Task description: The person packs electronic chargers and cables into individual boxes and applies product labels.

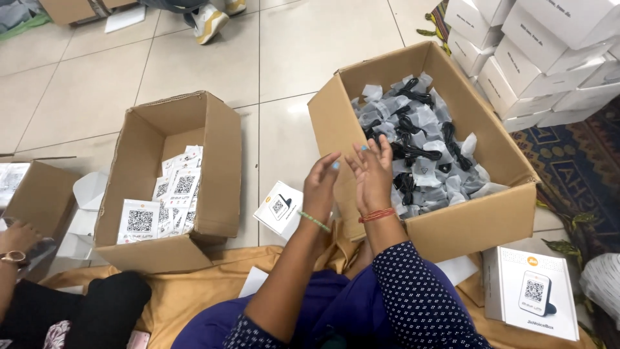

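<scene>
My left hand [321, 183] and my right hand [371, 173] are raised side by side at the near left wall of a large cardboard box [475, 223]. Both hands are empty, fingers spread and pointing up. The box holds several black cables in clear plastic bags [420, 152]. My right hand overlaps the box's inner edge, close to the bagged cables. A small white product box [279, 208] lies on the floor just left of my left hand.
A second cardboard box [219, 136] at left holds printed code cards [169, 200]. White boxes [536, 52] are stacked at top right. A white product box [536, 291] lies at lower right. Another person's hand with a watch [14, 242] is at far left, a shoe [208, 21] at top.
</scene>
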